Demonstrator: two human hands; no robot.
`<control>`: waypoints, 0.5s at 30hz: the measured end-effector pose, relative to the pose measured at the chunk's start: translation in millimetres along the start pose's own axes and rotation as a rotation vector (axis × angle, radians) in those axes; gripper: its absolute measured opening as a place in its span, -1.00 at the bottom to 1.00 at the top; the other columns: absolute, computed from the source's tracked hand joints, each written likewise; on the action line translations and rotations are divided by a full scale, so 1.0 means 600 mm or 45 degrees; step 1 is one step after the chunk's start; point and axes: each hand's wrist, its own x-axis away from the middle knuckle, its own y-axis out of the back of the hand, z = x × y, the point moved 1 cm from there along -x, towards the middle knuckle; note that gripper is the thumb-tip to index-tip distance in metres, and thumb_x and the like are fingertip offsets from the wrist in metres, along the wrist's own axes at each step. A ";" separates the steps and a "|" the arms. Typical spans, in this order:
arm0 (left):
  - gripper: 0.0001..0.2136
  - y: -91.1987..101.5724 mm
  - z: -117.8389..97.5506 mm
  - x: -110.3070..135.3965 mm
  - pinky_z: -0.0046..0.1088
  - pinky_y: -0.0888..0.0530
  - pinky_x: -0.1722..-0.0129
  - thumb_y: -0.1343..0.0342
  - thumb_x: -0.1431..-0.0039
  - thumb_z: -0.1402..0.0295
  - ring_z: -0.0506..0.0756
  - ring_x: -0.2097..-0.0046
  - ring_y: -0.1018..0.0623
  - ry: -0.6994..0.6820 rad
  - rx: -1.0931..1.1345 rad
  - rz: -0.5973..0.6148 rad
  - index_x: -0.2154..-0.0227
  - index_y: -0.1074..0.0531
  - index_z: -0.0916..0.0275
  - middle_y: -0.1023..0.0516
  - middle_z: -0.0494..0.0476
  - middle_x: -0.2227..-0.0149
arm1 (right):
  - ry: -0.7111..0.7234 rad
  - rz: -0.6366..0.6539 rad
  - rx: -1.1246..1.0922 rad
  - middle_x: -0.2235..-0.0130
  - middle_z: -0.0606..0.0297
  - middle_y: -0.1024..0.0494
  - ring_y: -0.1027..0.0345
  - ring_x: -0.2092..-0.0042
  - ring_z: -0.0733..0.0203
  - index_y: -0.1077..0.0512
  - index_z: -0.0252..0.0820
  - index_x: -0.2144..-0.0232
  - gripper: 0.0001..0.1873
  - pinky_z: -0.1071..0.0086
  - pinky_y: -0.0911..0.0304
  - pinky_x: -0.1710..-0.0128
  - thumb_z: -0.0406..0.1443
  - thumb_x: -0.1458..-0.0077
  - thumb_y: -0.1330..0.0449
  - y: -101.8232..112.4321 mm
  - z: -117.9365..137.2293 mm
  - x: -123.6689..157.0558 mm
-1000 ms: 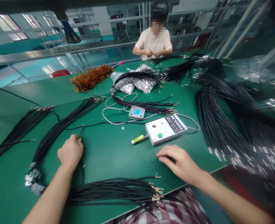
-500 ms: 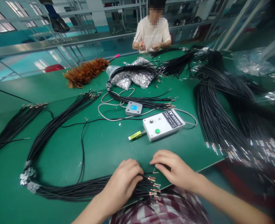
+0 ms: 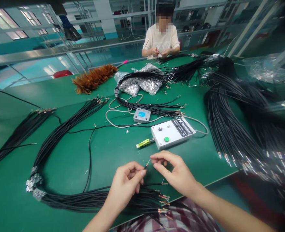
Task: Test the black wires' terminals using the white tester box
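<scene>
Between the thumb and fingers of my left hand (image 3: 125,182) is the end of a black cable (image 3: 146,166), its stripped tip pointing up and to the right. My right hand (image 3: 175,169) hovers just beside that tip, thumb and forefinger apart. Beneath my left hand lies a bundle of black cables (image 3: 77,203), bound with silvery clips at the far left bend, its bare wire ends by the table edge. Beyond my hands sits a white box (image 3: 173,132) with a green button and a yellow-green tool head (image 3: 143,143) on its left side.
A small grey unit with a blue screen (image 3: 142,115) stands behind the white box. Bags of silvery parts (image 3: 151,85) and a brown feather duster (image 3: 94,79) lie farther back. Many black cables (image 3: 220,125) heap at right. A co-worker (image 3: 160,43) sits across the green table (image 3: 113,141).
My left hand has lifted off the bundle and now has one cable end raised in its fingers. My right hand has moved slightly left and up, close to the tip. The view has shifted slightly.
</scene>
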 end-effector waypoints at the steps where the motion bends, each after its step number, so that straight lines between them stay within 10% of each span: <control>1: -0.68 -0.001 0.001 0.000 -0.59 -0.12 0.74 -0.23 0.10 0.07 -0.10 0.73 -0.25 0.013 0.020 -0.001 0.51 -0.39 0.26 -0.38 -0.05 0.67 | 0.035 -0.018 0.021 0.26 0.25 -0.60 -0.47 0.28 0.23 -0.52 -0.12 0.15 -0.81 0.34 -0.40 0.25 -0.34 -0.17 -0.18 -0.002 0.000 0.000; 10: -0.65 -0.007 0.011 0.001 -0.63 -0.17 0.78 -0.24 0.07 0.07 -0.08 0.74 -0.33 -0.083 0.142 -0.126 0.52 -0.31 0.24 -0.41 -0.06 0.67 | 0.586 -0.042 0.677 0.15 0.15 -0.60 -0.46 0.21 0.13 -0.36 -0.21 -0.09 -0.62 0.25 -0.26 0.26 -0.44 -0.23 -0.10 -0.017 0.004 0.036; 15: -0.73 -0.009 0.007 0.007 -0.63 -0.29 0.71 -0.24 0.04 0.20 -0.05 0.67 -0.43 -0.163 0.137 -0.198 0.53 -0.31 0.26 -0.44 -0.04 0.64 | 0.578 -0.010 0.655 0.17 0.20 -0.62 -0.47 0.23 0.16 -0.43 -0.19 0.00 -0.70 0.28 -0.22 0.28 -0.45 -0.23 -0.11 -0.019 -0.003 0.045</control>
